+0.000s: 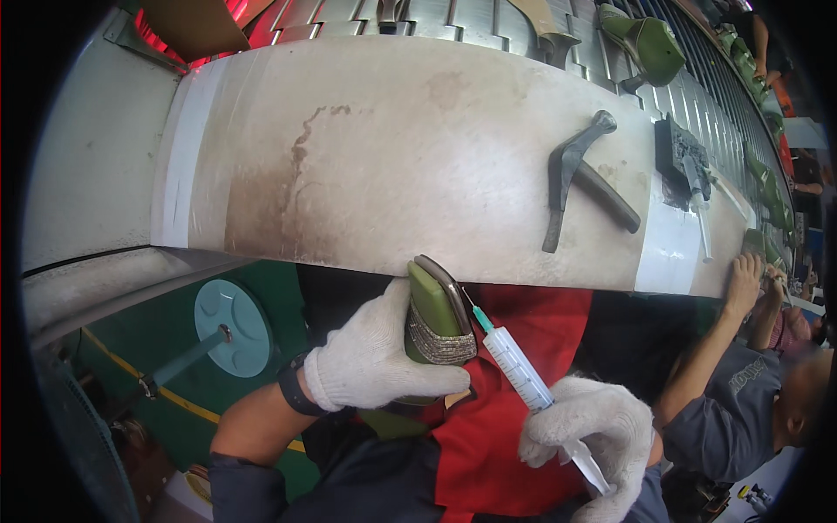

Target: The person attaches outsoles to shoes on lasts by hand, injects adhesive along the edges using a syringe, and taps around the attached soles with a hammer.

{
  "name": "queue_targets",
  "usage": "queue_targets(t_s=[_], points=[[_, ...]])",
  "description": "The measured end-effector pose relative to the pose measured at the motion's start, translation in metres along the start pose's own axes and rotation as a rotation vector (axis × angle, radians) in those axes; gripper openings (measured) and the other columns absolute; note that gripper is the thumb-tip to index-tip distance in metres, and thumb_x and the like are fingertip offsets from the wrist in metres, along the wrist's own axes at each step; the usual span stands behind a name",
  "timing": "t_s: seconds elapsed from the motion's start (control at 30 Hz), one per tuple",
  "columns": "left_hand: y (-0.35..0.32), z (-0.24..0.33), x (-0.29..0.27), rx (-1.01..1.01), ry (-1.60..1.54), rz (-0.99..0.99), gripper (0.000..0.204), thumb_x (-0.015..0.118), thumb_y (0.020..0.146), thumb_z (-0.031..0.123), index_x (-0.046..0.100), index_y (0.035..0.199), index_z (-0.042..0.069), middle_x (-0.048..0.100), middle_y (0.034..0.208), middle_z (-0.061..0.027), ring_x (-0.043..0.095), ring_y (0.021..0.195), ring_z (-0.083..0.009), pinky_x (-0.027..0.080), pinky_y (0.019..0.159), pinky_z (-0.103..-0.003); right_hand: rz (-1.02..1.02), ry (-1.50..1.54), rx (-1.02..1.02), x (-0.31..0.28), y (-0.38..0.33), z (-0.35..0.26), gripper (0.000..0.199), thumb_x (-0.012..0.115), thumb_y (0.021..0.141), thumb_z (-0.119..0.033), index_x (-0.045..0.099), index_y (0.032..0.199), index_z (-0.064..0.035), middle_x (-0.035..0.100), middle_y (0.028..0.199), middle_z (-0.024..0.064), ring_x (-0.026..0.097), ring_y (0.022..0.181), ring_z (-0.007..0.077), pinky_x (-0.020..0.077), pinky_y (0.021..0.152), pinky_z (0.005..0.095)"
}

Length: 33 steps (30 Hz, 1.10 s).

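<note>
My left hand point(379, 357), in a white knit glove, grips a green shoe point(433, 314) with a woven band, held sole side out against the front edge of the workbench point(392, 157). My right hand point(597, 436), also gloved, holds a clear syringe point(516, 366) with a teal needle hub. The needle tip points up and left, close to the shoe's edge. A red apron lies below both hands.
A hammer point(580, 179) lies on the bench at right, with a dark block and a brush point(684, 161) beyond it. Green shoes point(649, 44) ride a slatted conveyor behind. Another person's arm point(715, 340) reaches to the bench at right. A round teal stool base point(234, 327) stands lower left.
</note>
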<state>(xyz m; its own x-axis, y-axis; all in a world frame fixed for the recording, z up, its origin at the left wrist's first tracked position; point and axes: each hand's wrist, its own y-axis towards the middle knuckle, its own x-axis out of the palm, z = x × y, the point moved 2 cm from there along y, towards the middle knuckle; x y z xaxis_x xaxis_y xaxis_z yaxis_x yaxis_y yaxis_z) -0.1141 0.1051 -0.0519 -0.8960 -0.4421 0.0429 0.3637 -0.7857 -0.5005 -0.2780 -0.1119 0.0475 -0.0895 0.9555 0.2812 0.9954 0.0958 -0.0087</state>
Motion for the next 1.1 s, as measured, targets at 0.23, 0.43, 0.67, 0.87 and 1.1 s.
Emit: queue_targets(t_s=[0.23,0.43,0.67,0.87,1.1], points=[[0.001,0.004,0.000,0.021,0.046,-0.002,0.085,0.103,0.075,0.032,0.056,0.139,0.000,0.073,0.121,-0.0110,0.072,0.109,-0.0199,0.058,0.100,-0.037,0.012,0.072,0.000,-0.011,-0.001,0.020,0.094,0.110,0.062,-0.036,0.068,0.127,0.0175,0.077,0.101,0.0290,0.077,0.074,0.0249,0.0617,0.062,0.0321],[0.002,0.009,0.000,0.002,0.031,0.006,0.081,0.102,0.075,0.028,0.057,0.136,0.001,0.073,0.119,-0.0106,0.072,0.107,-0.0192,0.058,0.099,-0.037,0.046,0.021,-0.134,-0.007,0.002,0.022,0.079,0.108,0.063,-0.032,0.074,0.114,0.0172,0.078,0.098,0.0294,0.077,0.075,0.0248,0.0609,0.062,0.0312],[0.001,0.005,0.001,-0.007,0.021,0.000,0.082,0.102,0.075,0.025,0.056,0.138,0.001,0.073,0.119,-0.0106,0.071,0.108,-0.0181,0.058,0.099,-0.036,0.091,0.019,0.022,-0.007,-0.004,0.012,0.077,0.108,0.060,-0.032,0.076,0.111,0.0162,0.079,0.098,0.0289,0.078,0.076,0.0257,0.0619,0.064,0.0308],[0.001,0.004,0.000,-0.024,-0.005,0.005,0.084,0.102,0.075,0.023,0.054,0.139,0.000,0.071,0.122,-0.0108,0.071,0.109,-0.0182,0.058,0.100,-0.036,0.023,-0.038,0.098,-0.013,-0.002,0.009,0.072,0.107,0.060,-0.031,0.078,0.107,0.0152,0.079,0.096,0.0277,0.079,0.077,0.0279,0.0631,0.064,0.0319],[0.010,0.009,0.007,0.051,-0.009,0.026,0.084,0.101,0.074,0.039,0.059,0.135,-0.002,0.074,0.114,-0.0161,0.075,0.103,-0.0266,0.059,0.094,-0.041,0.054,-0.008,0.049,-0.010,-0.025,-0.003,0.088,0.105,0.068,-0.036,0.069,0.131,0.0147,0.075,0.108,0.0266,0.076,0.087,0.0285,0.0614,0.072,0.0341]])
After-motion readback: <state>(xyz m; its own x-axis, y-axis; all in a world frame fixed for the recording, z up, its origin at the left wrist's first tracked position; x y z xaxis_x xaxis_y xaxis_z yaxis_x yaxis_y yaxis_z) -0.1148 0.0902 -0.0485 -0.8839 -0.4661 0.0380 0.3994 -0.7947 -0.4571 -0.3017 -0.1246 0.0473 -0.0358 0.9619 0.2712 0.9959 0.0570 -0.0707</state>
